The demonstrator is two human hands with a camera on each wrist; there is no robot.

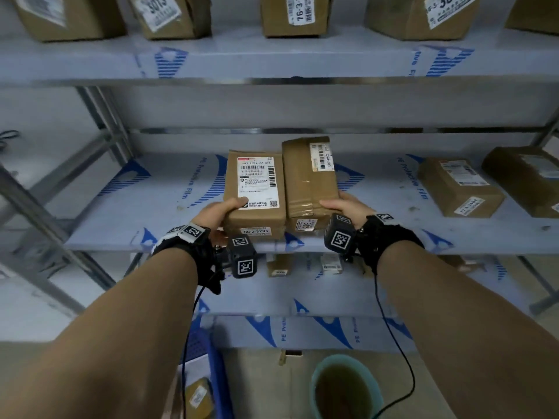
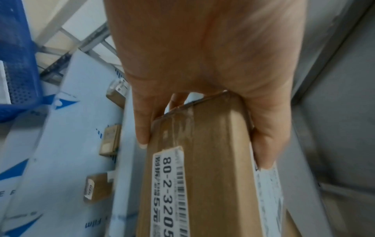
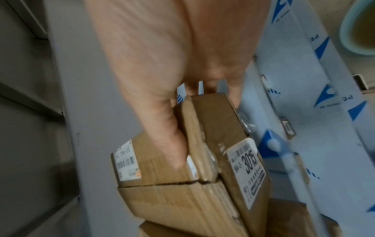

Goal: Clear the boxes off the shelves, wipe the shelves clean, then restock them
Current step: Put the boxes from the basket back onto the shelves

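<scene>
A: What lies around the middle shelf point(image 1: 127, 213)?

B: Off to the right on it, two more cardboard parcels point(image 1: 459, 186) lie well apart from the pair in hand. The upper shelf point(image 1: 272, 60) carries a row of labelled boxes. Below, small packages point(image 1: 279, 266) sit on the lower shelf, a blue crate point(image 1: 208, 367) stands on the floor at the left, and a green bucket point(image 1: 344, 385) of murky water stands at the right. Nothing lies between the person and the two boxes.

A: And the hands?

B: The left hand point(image 1: 217, 214) grips the near end of the left box point(image 1: 255, 192), thumb on top over the white label, fingers curled beneath. The right hand point(image 1: 344, 207) grips the near right corner of the right box point(image 1: 310, 179) the same way, thumb on top.

A: Where are the boxes, and how do they point?

B: Side by side and touching, at the middle shelf's front edge. Each long axis runs from the person toward the back of the shelf. The left one shows a tag reading 80-2-3205 on its near end; the right one is tilted, far end raised. Whether either rests on the shelf, I cannot tell.
</scene>
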